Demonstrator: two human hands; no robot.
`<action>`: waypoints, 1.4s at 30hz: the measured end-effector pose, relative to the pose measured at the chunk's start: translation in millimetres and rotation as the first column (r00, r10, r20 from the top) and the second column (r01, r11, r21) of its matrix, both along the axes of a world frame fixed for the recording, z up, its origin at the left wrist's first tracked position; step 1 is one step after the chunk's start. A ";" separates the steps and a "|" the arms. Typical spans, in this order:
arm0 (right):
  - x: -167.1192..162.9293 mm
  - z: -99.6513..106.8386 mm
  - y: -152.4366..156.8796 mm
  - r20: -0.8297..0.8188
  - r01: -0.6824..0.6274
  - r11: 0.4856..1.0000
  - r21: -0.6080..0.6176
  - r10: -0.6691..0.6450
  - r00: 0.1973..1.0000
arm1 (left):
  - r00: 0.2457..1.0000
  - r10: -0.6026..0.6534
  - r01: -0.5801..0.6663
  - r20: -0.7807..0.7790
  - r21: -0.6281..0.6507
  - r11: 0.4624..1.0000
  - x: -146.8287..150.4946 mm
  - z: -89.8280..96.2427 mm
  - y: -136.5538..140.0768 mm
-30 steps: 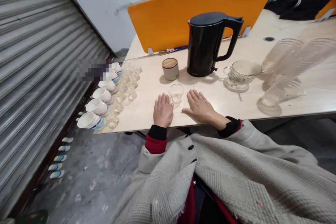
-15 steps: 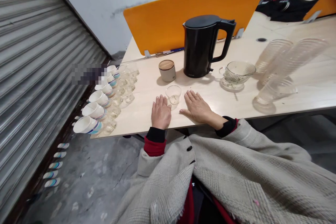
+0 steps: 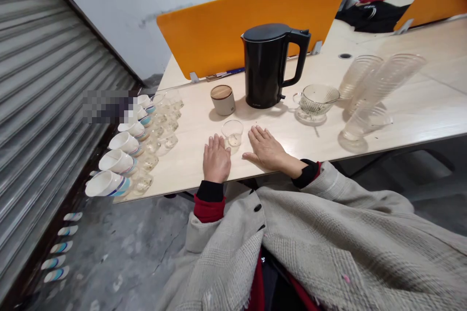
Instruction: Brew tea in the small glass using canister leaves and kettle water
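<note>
My left hand (image 3: 217, 159) lies flat on the pale wooden table (image 3: 189, 165), palm down, holding nothing. To its right, my right hand (image 3: 265, 148) rests flat the same way, thumb spread from the fingers. Between the two stands a small clear plastic cup (image 3: 232, 132) with a little dark matter at its bottom. Behind that cup is a beige canister (image 3: 223, 102) with a wooden lid. A black electric kettle (image 3: 264, 65) stands further back, its handle to the right. Right of it sits a ribbed glass cup (image 3: 318, 99) with bits of something inside.
Rows of white paper cups (image 3: 115, 161) and clear cups (image 3: 170, 141) fill the table's left end. Leaning stacks of clear plastic cups (image 3: 386, 82) stand on the right. An orange divider (image 3: 211, 34) runs along the back, with pens (image 3: 233, 73) at its foot.
The camera view has turned slightly right, so the scene sits further left in the frame. Both hands stay flat beside the small cup.
</note>
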State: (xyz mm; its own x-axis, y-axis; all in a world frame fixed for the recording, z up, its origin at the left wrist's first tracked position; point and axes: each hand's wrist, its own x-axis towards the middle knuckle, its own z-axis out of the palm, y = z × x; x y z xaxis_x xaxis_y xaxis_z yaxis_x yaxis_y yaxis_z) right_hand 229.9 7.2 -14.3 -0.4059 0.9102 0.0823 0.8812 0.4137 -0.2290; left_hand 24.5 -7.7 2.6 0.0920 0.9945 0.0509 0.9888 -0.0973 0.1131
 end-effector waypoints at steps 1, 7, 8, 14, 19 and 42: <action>0.2 -0.3 0.1 -0.003 -0.002 1.000 0.001 0.002 1.000 | 1.000 -0.001 0.001 -0.001 0.002 1.000 0.0 -0.2 0.1; 2.0 -1.0 0.2 -0.011 -0.009 1.000 0.006 0.009 1.000 | 1.000 -0.003 0.003 0.015 0.038 0.999 -1.7 -5.7 1.5; 2.2 -0.3 0.0 -0.012 -0.010 1.000 0.009 0.010 1.000 | 1.000 -0.004 0.004 0.016 0.042 0.999 -1.9 -6.5 1.8; 0.3 3.2 -0.2 -0.020 -0.014 1.000 -0.006 0.014 1.000 | 1.000 -0.005 0.005 0.015 0.030 1.000 -1.7 -5.1 1.5; 16.7 9.6 -2.6 -0.228 0.123 0.983 0.136 -0.090 0.970 | 1.000 -0.007 0.007 0.008 0.035 0.999 -1.6 -4.6 0.5; 142.9 96.9 14.9 -0.140 0.845 0.501 0.187 -0.838 0.528 | 1.000 -0.001 0.002 -0.017 0.021 1.000 0.8 -0.4 -1.6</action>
State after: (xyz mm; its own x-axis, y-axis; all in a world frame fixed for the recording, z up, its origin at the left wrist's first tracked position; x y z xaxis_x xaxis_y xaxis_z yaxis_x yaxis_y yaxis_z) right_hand 372.8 22.1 82.6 0.5480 0.7781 0.3070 0.8342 -0.4813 -0.2692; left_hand 25.3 -9.2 2.2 0.0944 0.9931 0.0699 0.9905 -0.1008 0.0940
